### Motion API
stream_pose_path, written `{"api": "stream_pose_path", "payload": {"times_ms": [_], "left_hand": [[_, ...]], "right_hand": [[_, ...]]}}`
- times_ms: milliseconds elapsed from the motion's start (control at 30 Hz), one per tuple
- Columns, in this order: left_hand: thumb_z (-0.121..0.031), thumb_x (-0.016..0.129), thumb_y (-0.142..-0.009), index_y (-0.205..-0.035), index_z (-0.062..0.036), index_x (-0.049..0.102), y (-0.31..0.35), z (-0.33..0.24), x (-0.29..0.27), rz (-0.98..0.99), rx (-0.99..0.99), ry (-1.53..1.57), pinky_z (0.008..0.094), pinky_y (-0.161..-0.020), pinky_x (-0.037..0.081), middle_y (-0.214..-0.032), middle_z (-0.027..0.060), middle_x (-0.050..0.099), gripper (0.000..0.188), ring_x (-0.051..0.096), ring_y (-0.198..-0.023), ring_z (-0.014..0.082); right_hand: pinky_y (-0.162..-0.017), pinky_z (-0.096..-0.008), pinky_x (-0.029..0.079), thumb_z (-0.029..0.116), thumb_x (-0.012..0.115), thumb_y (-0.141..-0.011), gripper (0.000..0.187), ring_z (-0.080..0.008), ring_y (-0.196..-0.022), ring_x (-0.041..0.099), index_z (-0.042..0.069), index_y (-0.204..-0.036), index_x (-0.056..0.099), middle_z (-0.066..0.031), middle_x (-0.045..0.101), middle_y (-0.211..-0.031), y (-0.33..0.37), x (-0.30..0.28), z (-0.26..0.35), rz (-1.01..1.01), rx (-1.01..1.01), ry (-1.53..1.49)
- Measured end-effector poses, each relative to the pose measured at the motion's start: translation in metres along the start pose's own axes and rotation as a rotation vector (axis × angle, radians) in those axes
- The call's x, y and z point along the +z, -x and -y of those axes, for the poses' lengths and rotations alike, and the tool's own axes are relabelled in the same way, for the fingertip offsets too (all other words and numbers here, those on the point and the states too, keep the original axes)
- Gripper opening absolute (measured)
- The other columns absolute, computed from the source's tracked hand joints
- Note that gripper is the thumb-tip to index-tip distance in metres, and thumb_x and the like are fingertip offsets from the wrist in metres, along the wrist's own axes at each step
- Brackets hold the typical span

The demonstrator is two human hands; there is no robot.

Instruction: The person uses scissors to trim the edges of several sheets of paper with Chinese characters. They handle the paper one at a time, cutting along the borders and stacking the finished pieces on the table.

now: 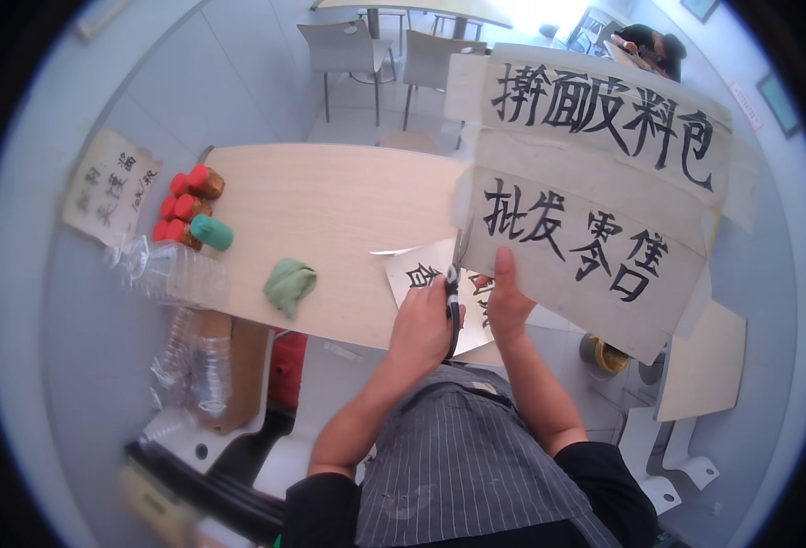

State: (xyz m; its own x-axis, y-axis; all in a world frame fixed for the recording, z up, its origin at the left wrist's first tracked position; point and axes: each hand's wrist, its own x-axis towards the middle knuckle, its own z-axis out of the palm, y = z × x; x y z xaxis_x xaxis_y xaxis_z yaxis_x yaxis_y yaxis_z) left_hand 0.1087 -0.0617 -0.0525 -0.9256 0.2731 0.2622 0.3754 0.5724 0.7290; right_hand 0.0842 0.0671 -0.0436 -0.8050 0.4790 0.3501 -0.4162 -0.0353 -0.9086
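Black-handled scissors (453,306) are in my left hand (421,321), its fingers wrapped round the handles. Their blades point away from me, at the left edge of a large paper sign (586,205) with black brush writing. My right hand (506,300) grips the lower edge of that sign, thumb on top and fingers underneath, holding it raised and tilted over the table's right side. Below my hands, a second written sheet (410,267) lies on the table, partly covered by them. Whether the blades touch the large sign, I cannot tell.
On the wooden table (330,210) are a crumpled green cloth (290,285), several red-lidded jars (184,203) and a green-capped bottle (211,233). Clear plastic containers (170,271) stand at its left edge. Chairs (348,47) are beyond; a person (649,47) sits far right.
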Motion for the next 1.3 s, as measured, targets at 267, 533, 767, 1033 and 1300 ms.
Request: {"api": "stream_pose_path", "payload": {"times_ms": [267,533,767,1033,1300], "left_hand": [[-0.012,0.053,-0.084,-0.106,0.0129,0.045,-0.025,-0.024,-0.007,0.056,-0.067,-0.136,0.0468,-0.07,0.045,-0.081,0.0237,0.059,0.034,0.055,-0.078,0.039],[-0.002,0.048,-0.079,-0.096,0.0161,0.046,-0.031,-0.032,-0.019,0.171,-0.099,-0.1,0.0495,-0.065,0.049,-0.071,0.0284,0.06,0.026,0.06,-0.069,0.0437],[-0.001,0.049,-0.077,-0.088,0.0111,0.047,-0.033,-0.04,-0.028,0.246,-0.149,-0.051,0.0471,-0.063,0.05,-0.066,0.0268,0.059,0.017,0.062,-0.067,0.0419],[-0.002,0.051,-0.078,-0.087,0.0114,0.047,-0.032,-0.032,-0.022,0.218,-0.129,-0.033,0.0473,-0.064,0.05,-0.066,0.0278,0.059,0.017,0.061,-0.068,0.0432],[0.002,0.049,-0.077,-0.086,0.011,0.047,-0.029,-0.032,-0.019,0.16,-0.139,0.011,0.0489,-0.063,0.048,-0.066,0.0292,0.057,0.014,0.059,-0.068,0.045]], "right_hand": [[-0.047,-0.0239,0.046,0.012,0.056,-0.092,0.014,-0.014,-0.054,0.056,-0.001,-0.096,0.055,-0.0077,0.06,-0.081,0.001,-0.007,-0.004,0.003,0.049,-0.04],[-0.047,-0.0244,0.048,0.01,0.056,-0.092,0.018,-0.015,-0.059,0.057,-0.002,-0.104,0.052,-0.0091,0.059,-0.087,-0.002,-0.007,-0.009,0.011,0.028,-0.043],[-0.046,-0.024,0.048,0.011,0.055,-0.092,0.019,-0.0152,-0.058,0.057,-0.002,-0.106,0.05,-0.0099,0.059,-0.087,0.001,-0.001,-0.004,-0.001,-0.028,-0.038],[-0.047,-0.0246,0.047,0.012,0.054,-0.093,0.02,-0.0153,-0.055,0.056,-0.001,-0.107,0.048,-0.0099,0.059,-0.085,0.003,-0.002,-0.003,-0.012,0.087,-0.125],[-0.042,-0.0213,0.045,0.014,0.053,-0.094,0.024,-0.0111,-0.061,0.055,0.002,-0.113,0.046,-0.0077,0.058,-0.091,0.003,0.0,0.002,-0.011,0.111,-0.186]]}}
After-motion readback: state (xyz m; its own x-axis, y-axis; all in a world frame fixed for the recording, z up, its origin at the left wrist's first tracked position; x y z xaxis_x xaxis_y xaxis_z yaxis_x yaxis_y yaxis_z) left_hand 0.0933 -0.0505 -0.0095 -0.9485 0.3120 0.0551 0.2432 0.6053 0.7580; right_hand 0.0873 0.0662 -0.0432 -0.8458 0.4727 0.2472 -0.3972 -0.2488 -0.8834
